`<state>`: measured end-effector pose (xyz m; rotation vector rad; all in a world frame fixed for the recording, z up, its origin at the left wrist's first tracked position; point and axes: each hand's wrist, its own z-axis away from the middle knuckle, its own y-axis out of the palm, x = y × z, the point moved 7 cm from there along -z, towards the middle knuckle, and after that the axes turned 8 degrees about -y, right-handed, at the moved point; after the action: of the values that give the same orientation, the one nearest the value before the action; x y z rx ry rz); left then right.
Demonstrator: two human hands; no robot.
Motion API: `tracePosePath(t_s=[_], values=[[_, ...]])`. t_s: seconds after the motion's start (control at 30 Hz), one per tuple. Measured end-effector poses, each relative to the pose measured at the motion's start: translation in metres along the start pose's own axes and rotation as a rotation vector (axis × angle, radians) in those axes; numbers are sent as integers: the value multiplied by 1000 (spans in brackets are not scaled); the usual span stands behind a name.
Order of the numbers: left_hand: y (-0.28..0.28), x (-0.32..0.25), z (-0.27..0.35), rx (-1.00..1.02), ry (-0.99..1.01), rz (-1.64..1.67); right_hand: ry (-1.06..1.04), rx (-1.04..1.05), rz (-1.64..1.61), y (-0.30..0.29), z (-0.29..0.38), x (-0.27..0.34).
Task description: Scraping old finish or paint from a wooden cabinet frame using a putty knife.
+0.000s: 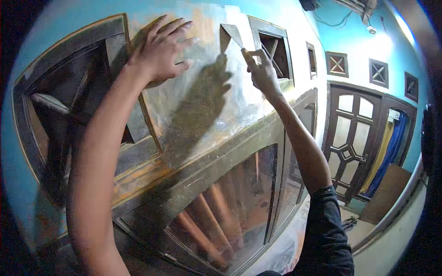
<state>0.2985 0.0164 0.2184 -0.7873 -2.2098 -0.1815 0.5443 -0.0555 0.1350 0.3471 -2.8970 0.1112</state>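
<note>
My right hand (263, 74) grips a putty knife (234, 34) by its handle. The wide metal blade points up and left, at or very near the wall; the exact contact cannot be told. My left hand (167, 51) is raised with its fingers apart and nothing in it, close to or against the wall beside the left vent frame. Between the hands, the wall (203, 103) shows patchy white, grey and tan areas. Blue paint (193, 5) runs above the patches. My right arm casts a dark shadow across the plaster.
A wooden vent frame with crossed bars (121, 86) is at left, and a smaller one (290, 55) at right. Below runs a wooden window frame (221, 160) with glass and a reddish curtain (210, 220) behind it. A panelled door (355, 138) and a brown board (388, 193) stand farther right.
</note>
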Motion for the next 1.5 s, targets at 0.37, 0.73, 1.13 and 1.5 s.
tracePosePath(t_s=[0.37, 0.73, 1.13, 1.5], values=[[10, 5, 4, 36, -27, -15, 170, -15, -126, 4, -7, 12], [6, 5, 3, -21, -25, 20, 120, -32, -233, 3, -32, 13], [5, 2, 4, -42, -24, 14, 174, -9, -181, 6, -36, 13], [8, -1, 1, 14, -25, 12, 56, -22, -168, -4, -9, -4]])
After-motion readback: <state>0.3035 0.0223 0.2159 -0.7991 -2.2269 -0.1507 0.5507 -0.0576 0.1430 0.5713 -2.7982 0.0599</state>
